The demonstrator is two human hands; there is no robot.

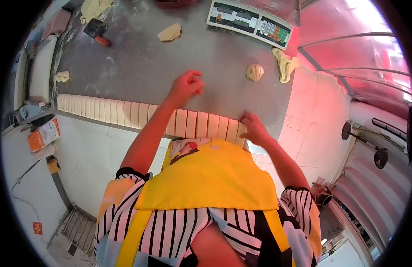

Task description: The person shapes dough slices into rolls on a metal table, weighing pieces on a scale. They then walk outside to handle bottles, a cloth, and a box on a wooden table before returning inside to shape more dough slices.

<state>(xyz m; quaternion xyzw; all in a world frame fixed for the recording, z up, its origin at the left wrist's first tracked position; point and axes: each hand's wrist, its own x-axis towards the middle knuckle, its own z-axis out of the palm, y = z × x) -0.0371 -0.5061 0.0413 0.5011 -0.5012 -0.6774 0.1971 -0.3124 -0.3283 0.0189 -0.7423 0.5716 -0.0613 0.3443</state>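
A long row of cut dough pieces (131, 114) lies side by side along the table's near edge. Over the table beyond the row hangs my left hand (187, 89), its fingers loosely bent and apart, with nothing visible in them. My right hand (256, 130) is at the row's right end, thumb and fingers on the last dough piece (238, 132), which leans a little. Its fingertips are partly hidden. Farther out on the right sits a rounded, folded lump of dough (255, 72). A flat dough scrap (170, 33) rests beyond my left hand.
A digital scale (250, 21) stands at the back right, near a stretched dough strip (285, 65). To the left are a dark scraper-like tool with a red end (97, 31), a small dough scrap (62, 76) and more dough (95, 10). The grey table (134, 66) ends just before my apron.
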